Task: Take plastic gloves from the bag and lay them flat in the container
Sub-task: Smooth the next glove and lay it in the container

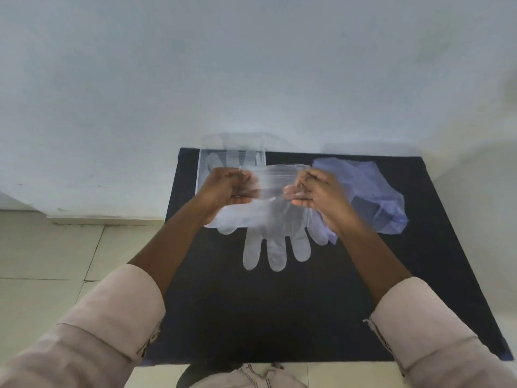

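Observation:
A clear plastic glove (pixel 275 233) hangs above the black table, cuff up and fingers pointing down toward me. My left hand (pixel 228 189) pinches the cuff's left corner and my right hand (pixel 319 191) pinches its right corner, so the cuff is stretched between them. Behind my left hand lies the clear rectangular container (pixel 202 163), with at least one flat glove (pixel 237 158) inside, fingers pointing away. The crumpled bluish plastic bag (pixel 375 197) lies to the right of my right hand.
The black table (pixel 279 309) stands against a pale wall (pixel 251 65). Light floor tiles (pixel 42 261) lie to the left. My pale pink sleeves frame the lower corners of the view.

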Available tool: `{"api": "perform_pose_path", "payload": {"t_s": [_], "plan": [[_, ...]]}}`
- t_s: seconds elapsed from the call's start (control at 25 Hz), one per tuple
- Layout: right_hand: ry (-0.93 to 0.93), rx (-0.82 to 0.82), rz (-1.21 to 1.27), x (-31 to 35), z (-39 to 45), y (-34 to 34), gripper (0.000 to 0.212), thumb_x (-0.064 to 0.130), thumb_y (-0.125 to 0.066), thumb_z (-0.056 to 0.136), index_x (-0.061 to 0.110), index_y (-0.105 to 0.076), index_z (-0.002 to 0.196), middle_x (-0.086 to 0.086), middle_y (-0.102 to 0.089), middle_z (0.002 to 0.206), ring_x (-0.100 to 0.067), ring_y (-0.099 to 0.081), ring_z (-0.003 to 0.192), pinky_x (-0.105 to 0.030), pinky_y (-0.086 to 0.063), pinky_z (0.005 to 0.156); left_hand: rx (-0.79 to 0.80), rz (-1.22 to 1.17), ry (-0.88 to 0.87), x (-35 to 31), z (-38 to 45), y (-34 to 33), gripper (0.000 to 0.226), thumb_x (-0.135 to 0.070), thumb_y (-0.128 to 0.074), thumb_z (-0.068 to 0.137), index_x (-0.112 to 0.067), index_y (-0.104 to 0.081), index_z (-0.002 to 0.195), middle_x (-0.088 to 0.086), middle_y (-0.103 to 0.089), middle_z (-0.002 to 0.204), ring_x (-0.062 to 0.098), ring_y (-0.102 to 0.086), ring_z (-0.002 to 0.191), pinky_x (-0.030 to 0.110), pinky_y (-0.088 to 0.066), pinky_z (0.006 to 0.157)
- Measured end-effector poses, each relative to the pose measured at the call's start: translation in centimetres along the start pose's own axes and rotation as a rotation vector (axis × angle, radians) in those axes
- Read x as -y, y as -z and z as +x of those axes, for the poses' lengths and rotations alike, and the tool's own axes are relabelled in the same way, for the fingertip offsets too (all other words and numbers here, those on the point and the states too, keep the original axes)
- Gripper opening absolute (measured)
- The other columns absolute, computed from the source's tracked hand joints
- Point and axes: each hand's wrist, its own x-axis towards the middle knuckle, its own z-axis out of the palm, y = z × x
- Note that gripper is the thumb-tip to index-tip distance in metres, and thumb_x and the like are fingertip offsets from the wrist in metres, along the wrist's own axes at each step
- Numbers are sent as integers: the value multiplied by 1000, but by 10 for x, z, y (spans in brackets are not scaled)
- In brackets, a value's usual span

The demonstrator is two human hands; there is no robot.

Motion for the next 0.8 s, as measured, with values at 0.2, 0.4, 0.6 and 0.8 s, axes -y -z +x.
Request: {"api": "perform_pose_path", "payload": {"t_s": [0.2,0.4,0.6,0.8], "plan": [[-47,-61,4,49,94,-50,30,13,-44,97,12,-54,68,-12,-72,80,-22,-73,78,-34,-56,80,-78,39,-37,-44,75,66,23,-12,-48,98,-8,-68,86,7,-75,79,17,-74,70,33,-58,76],[1,-122,-28,73,165,-83,27,5,-43,89,13,-57,66,-14,-75,82,-24,-75,78,-36,-57,77,-173,106,-64,-79,130,102,27,-2,-42,95,-6,-66,85,15,-71,87,18,-71,68,33,-58,76],[377,-187,-41,99,188,-99,30,7,-47,90,19,-57,64,-8,-69,72,-22,-75,77,-33,-56,72,-317,100,-332,-99,146,120,25,-15,-47,94,-7,-70,91,14,-74,88,23,-74,81,33,-58,76],[634,-145,30,75,173,-102,23,4,-43,99,-2,-52,78,-34,-61,82,-33,-68,83,-30,-55,76,-362,137,-593,-80,121,111,31,-23,-47,99,-1,-66,91,17,-72,89,24,-73,86,34,-58,76]]}}
